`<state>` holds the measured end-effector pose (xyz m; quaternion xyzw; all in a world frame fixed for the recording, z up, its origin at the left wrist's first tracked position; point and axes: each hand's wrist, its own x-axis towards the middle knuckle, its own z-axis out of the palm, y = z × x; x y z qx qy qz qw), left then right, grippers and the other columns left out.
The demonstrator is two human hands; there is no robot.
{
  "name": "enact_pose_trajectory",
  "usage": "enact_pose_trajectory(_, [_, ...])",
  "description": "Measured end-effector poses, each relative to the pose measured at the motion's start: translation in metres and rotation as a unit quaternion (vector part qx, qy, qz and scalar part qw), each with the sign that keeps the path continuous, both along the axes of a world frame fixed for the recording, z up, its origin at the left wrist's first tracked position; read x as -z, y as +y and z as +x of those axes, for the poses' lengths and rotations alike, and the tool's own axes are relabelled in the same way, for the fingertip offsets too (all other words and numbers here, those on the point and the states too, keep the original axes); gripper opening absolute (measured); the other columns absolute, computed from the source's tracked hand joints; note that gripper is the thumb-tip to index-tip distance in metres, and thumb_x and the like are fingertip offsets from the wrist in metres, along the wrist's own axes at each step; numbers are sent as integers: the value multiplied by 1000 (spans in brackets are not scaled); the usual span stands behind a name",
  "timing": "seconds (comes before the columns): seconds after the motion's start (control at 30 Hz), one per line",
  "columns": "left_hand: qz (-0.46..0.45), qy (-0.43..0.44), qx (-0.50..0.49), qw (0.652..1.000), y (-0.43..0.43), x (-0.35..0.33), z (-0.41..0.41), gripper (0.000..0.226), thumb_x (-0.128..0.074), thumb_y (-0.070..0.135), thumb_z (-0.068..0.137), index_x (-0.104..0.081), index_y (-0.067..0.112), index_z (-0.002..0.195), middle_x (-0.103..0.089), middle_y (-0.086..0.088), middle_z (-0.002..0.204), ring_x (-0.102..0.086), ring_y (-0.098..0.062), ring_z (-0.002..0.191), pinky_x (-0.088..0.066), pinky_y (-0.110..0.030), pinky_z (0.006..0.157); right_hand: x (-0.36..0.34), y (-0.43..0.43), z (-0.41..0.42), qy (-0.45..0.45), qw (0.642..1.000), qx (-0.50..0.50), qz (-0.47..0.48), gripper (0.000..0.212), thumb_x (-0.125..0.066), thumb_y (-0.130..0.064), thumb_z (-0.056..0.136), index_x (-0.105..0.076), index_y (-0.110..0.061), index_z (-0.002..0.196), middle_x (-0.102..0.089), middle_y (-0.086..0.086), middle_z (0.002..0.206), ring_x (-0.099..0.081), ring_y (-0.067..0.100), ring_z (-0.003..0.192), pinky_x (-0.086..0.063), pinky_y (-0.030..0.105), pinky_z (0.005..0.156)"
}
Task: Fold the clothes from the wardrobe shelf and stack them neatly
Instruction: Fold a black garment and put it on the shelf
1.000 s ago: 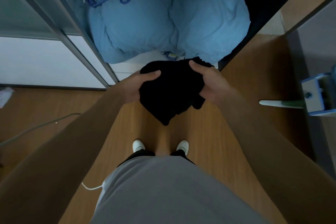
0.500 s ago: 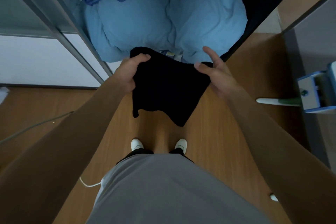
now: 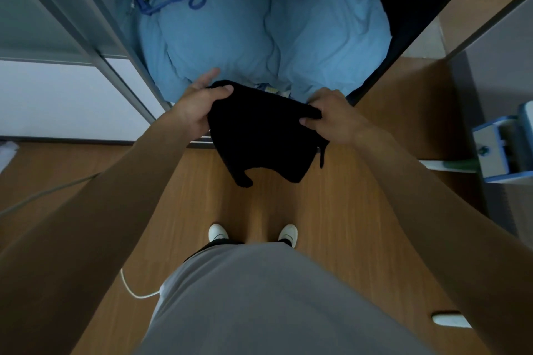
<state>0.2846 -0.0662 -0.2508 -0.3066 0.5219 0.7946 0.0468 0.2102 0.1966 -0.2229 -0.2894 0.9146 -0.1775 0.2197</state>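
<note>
Now I am pinching the black garment (image 3: 259, 135) at mid-frame, left hand (image 3: 193, 108) and right hand (image 3: 331, 115) gripping its top corners.

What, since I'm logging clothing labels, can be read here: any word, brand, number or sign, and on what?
No text can be read.
The black garment, gripped by left hand and right hand: no label shows.
The patterned scrap at the blue bedding edge: too blurred to read.
The blue and white box: no legible mark.
</note>
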Motion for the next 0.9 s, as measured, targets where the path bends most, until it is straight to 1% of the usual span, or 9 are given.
enact_pose_trajectory(0.07, [-1, 15, 62, 998, -6, -1, 1, 52, -64, 1, 90, -56, 18, 139, -71, -5, 118, -73, -12, 95, -56, -23, 77, -6, 3, -2, -44, 998, -26, -37, 18, -65, -21, 96, -71, -10, 109, -46, -6, 145, -37, 14, 136, -25, 14, 110])
enact_pose_trajectory(0.1, [17, 30, 86, 996, -9, -2, 2, 52, -63, -1, 89, -55, 17, 138, -71, -4, 117, -71, -14, 99, -56, -24, 80, -9, 4, -1, -109, 991, -3, -82, 22, -66, -18, 95, -70, -13, 115, -51, -12, 139, -45, 5, 128, -29, 7, 103])
enact_pose_trajectory(0.17, [44, 62, 120, 990, -15, -3, 4, 56, -57, -9, 89, -50, 15, 138, -69, -3, 119, -68, -15, 105, -55, -24, 85, -15, 2, 4, -235, 953, 82, -174, 3, -69, -14, 89, -71, -12, 90, -67, -3, 95, -62, 8, 89, -43, 22, 79])
enact_pose_trajectory(0.2, [32, 67, 134, 988, -16, -4, 3, 59, -51, -16, 88, -49, 16, 138, -67, -3, 119, -67, -14, 104, -55, -23, 85, -15, -1, 5, -257, 936, 117, -212, 10, -69, -12, 85, -65, -11, 76, -63, 3, 81, -60, 15, 75, -41, 27, 69])
enact_pose_trajectory(0.33, [-116, 45, 142, 982, -18, -8, 4, 64, -39, -29, 81, -59, 14, 124, -69, -1, 105, -67, -12, 95, -55, -17, 76, -11, -13, 12, -354, 835, 233, -351, 13, -61, -5, 70, -62, -12, 59, -60, 0, 61, -60, 14, 57, -44, 21, 53])
enact_pose_trajectory(0.47, [-150, 58, 51, 986, -25, -6, 4, 44, -45, -17, 81, -73, 11, 103, -76, -2, 85, -71, -17, 83, -57, -21, 70, -5, -15, 15, -428, 751, 279, -418, 21, -54, -11, 70, -75, -16, 67, -67, 0, 74, -65, 17, 70, -50, 26, 63])
enact_pose_trajectory(0.6, [-6, 150, 3, 989, -36, 1, 13, 35, -60, 11, 93, -63, 12, 128, -71, -7, 117, -66, -21, 112, -52, -27, 94, -12, -19, 14, -466, 696, 290, -462, 27, -52, -13, 73, -75, -10, 87, -68, 5, 87, -65, 21, 82, -50, 34, 76])
enact_pose_trajectory(0.77, [-7, 100, 230, 968, -21, 12, 36, 112, -89, 60, 54, -41, 13, 144, -59, -1, 137, -57, -17, 127, -50, -28, 101, -22, -27, 17, -506, 643, 275, -504, 34, -55, -17, 63, -75, -9, 90, -67, 5, 89, -65, 21, 85, -51, 34, 80])
enact_pose_trajectory(0.9, [2, 49, 244, 969, -7, 8, 29, 130, -97, 55, 35, -42, 13, 145, -61, -1, 134, -59, -16, 124, -46, -35, 107, -22, -30, 22, -512, 640, 276, -502, 36, -47, -15, 71, -77, -10, 90, -70, 4, 90, -67, 20, 86, -53, 34, 80])
